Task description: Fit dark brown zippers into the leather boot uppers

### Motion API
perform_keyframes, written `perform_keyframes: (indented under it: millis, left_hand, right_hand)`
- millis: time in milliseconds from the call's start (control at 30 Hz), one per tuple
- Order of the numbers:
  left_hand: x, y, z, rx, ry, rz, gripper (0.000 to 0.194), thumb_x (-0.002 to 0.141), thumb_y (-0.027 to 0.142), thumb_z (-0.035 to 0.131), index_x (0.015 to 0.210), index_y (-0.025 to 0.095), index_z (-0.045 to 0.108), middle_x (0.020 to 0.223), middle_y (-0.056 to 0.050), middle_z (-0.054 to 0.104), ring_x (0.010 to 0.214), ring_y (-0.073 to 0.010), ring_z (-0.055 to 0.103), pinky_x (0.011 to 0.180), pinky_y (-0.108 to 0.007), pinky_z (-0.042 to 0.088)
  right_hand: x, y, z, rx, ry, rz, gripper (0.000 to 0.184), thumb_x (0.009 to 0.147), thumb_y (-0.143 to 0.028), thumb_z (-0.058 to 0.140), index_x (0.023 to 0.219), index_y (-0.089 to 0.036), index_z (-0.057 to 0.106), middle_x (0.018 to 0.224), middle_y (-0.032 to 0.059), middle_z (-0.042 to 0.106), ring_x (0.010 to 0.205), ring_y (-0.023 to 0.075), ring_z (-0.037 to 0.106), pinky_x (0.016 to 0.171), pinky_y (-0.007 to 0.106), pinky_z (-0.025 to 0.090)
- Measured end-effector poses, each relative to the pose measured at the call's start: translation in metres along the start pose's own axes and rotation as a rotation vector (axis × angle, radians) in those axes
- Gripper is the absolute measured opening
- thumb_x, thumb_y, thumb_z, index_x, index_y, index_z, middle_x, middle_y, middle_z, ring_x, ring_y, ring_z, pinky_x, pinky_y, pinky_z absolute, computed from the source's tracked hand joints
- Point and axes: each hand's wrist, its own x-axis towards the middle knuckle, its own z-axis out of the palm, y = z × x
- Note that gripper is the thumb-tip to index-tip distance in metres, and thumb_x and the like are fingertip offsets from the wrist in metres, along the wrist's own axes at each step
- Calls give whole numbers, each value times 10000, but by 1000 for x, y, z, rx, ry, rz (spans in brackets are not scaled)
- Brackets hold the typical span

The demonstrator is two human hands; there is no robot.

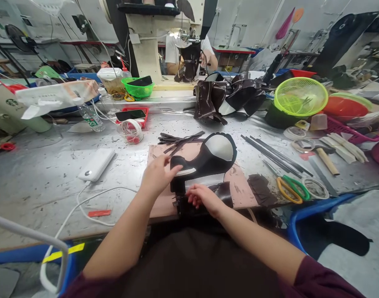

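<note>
A black leather shoe upper piece (208,159) with a pale lining lies on a pinkish cutting board (242,190) at the bench's near edge. My left hand (158,176) rests on the piece's left end, fingers bent and pressing on it. My right hand (203,198) lies just below it, fingers curled over a dark leather part (222,192) at the board's front edge. A bundle of thin black strips (177,140) sits at the board's far corner.
Yellow and green scissors (290,188) and long black strips (273,155) lie to the right. A white power bank (96,164) with cable lies left. Brown leather uppers (226,97), green baskets (301,97) and a phone in a red tray (131,115) stand farther back. Another person sits behind the sewing machine.
</note>
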Motion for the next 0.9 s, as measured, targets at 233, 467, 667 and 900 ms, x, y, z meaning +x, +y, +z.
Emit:
perform_keyframes:
  millis: [233,467,667,900]
  left_hand:
    - [-15,-2,18,-210,-157,721,228,815,120,399,865,211,602,834,10,657,810,-123,564,782,-254,418]
    - [-97,-40,42,294,188,884,130,827,142,481,909,173,577,839,-18,638,791,-153,534,720,-294,374]
    - [-99,-48,49,383,117,804,100,836,206,481,831,187,579,914,-44,619,900,-177,546,774,-298,377]
    - [-108,-51,49,413,222,586,191,815,376,517,833,192,565,1021,-70,615,991,-232,539,797,-346,362]
  right_hand:
    - [2,-8,-1,233,-11,14,431,667,-577,460,631,-154,537,429,-44,456,351,45,326,354,163,191]
    - [2,-2,4,113,221,91,200,530,-237,579,449,-173,408,374,-76,355,362,38,272,358,181,165]
    - [-6,-7,6,-167,217,105,214,575,-308,669,496,-151,547,441,-11,507,427,89,438,409,215,323]
    - [4,-1,14,-463,277,18,184,654,-351,633,616,-172,612,552,36,609,575,186,592,493,274,443]
